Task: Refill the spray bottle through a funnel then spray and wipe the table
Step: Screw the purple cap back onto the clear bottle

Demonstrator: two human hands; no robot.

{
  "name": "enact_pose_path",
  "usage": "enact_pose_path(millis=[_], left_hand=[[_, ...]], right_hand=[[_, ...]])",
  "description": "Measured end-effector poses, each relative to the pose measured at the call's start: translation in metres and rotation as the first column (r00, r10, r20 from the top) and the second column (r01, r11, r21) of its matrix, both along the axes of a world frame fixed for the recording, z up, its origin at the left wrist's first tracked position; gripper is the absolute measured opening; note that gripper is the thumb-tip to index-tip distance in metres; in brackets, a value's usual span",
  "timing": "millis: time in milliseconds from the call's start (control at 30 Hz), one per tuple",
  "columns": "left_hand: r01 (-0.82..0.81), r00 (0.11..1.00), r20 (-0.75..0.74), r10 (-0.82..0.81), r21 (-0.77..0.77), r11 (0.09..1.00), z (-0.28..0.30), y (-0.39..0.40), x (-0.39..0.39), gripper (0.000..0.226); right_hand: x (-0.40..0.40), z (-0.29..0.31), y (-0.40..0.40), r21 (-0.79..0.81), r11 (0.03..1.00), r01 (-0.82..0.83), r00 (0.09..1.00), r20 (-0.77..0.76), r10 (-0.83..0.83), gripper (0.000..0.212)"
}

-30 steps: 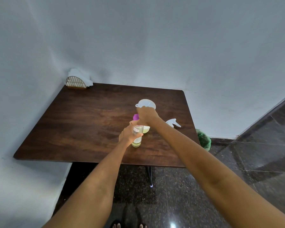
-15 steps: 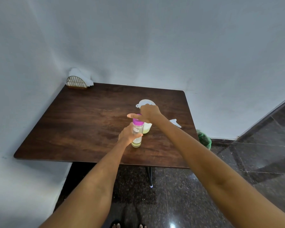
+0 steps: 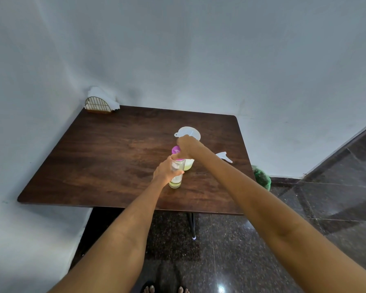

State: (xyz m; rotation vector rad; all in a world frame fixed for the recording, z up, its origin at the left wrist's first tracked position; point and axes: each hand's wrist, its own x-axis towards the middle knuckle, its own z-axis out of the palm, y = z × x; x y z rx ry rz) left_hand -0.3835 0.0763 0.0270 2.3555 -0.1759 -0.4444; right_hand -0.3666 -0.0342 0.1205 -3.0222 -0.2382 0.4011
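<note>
Working left to right across the head view, we found one napkin holder in the far left corner of the table, its white paper partly lost against the wall. We counted one clear bottle standing upright near the middle of the table, with pale liquid low in it; much of its body was hidden behind the left hand, whose fingers were curled round it with the thumb across its front. We noted one purple cap just above the bottle mouth, half covered by the right hand; the fingers of that hand were bunched on the cap, though we could not tell whether cap and bottle neck touched. We saw one small container of yellowish liquid just behind the bottle, largely masked. One white funnel lay beyond the right hand, its near rim hidden. One white spray head lay to the right, part concealed by the forearm. One green object on the floor past the table edge was too blurred to identify.
</note>
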Motion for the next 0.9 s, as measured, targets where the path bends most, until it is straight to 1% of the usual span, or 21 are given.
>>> enact_pose_path(millis=[33, 133, 200, 267, 367, 467, 500, 533, 600, 633, 667, 733, 767, 833, 900], left_hand=[[-0.002, 1.0, 0.001, 0.002, 0.004, 1.0, 0.0, 0.0, 0.0, 0.067], [0.0, 1.0, -0.01, 0.0, 0.007, 1.0, -0.002, 0.001, 0.001, 0.066], [0.002, 1.0, -0.016, -0.002, -0.001, 1.0, -0.001, 0.002, 0.002, 0.066], [0.006, 1.0, -0.01, -0.006, 0.005, 1.0, 0.0, 0.001, 0.001, 0.065], [0.005, 1.0, -0.003, -0.005, 0.011, 1.0, -0.001, 0.002, 0.0, 0.066], [0.005, 1.0, 0.001, -0.005, 0.014, 1.0, -0.002, 0.002, 0.001, 0.066], [0.006, 1.0, 0.001, -0.006, 0.009, 1.0, -0.003, 0.002, 0.0, 0.065], [0.005, 1.0, -0.002, -0.005, 0.009, 1.0, -0.003, 0.002, 0.001, 0.063], [0.008, 1.0, -0.005, -0.008, 0.008, 1.0, -0.002, 0.002, 0.001, 0.06], [0.006, 1.0, -0.01, -0.005, 0.012, 1.0, -0.003, 0.002, 0.002, 0.059], [0.002, 1.0, -0.017, -0.002, 0.019, 1.0, -0.003, 0.003, 0.002, 0.06], [0.003, 1.0, -0.019, -0.003, 0.021, 1.0, -0.003, 0.003, 0.003, 0.064], [0.007, 1.0, -0.015, -0.006, 0.018, 1.0, -0.003, 0.003, 0.003, 0.066], [0.012, 1.0, -0.006, -0.012, 0.019, 1.0, -0.002, 0.003, 0.002, 0.067], [0.016, 1.0, -0.007, -0.016, 0.02, 1.0, -0.003, 0.003, 0.003, 0.067]], right_hand=[[0.001, 0.003, 0.0, 0.001, 0.999, -0.041, 0.999, -0.019, 0.041, 0.042], [0.005, 0.01, 0.001, 0.031, 0.981, -0.191, 0.977, -0.093, 0.194, 0.047], [0.007, 0.011, 0.002, 0.043, 0.961, -0.272, 0.956, -0.101, 0.275, 0.042], [0.008, 0.009, 0.004, 0.034, 0.954, -0.299, 0.95, -0.083, 0.301, 0.038], [0.006, 0.009, 0.006, 0.004, 0.964, -0.264, 0.962, -0.067, 0.264, 0.046], [0.004, 0.009, 0.005, -0.083, 0.983, -0.166, 0.986, 0.011, 0.168, 0.041], [0.003, 0.006, 0.005, -0.119, 0.985, -0.122, 0.991, 0.042, 0.128, 0.044], [0.001, 0.003, 0.006, -0.139, 0.988, -0.067, 0.995, 0.057, 0.076, 0.051], [-0.003, -0.002, 0.004, -0.14, 0.99, 0.027, 0.998, 0.061, -0.018, 0.063], [-0.003, -0.002, 0.002, -0.128, 0.991, 0.034, 0.999, 0.035, -0.03, 0.064], [-0.001, -0.001, 0.0, -0.086, 0.996, 0.021, 1.0, -0.013, -0.023, 0.061], [0.003, 0.005, -0.004, 0.07, 0.997, -0.031, 0.994, -0.1, 0.038, 0.048], [0.004, 0.009, -0.005, 0.118, 0.991, -0.059, 0.991, -0.111, 0.072, 0.051], [0.004, 0.011, -0.005, 0.116, 0.988, -0.1, 0.99, -0.084, 0.11, 0.054], [0.002, 0.01, -0.001, 0.058, 0.993, -0.106, 0.994, -0.032, 0.108, 0.053]])
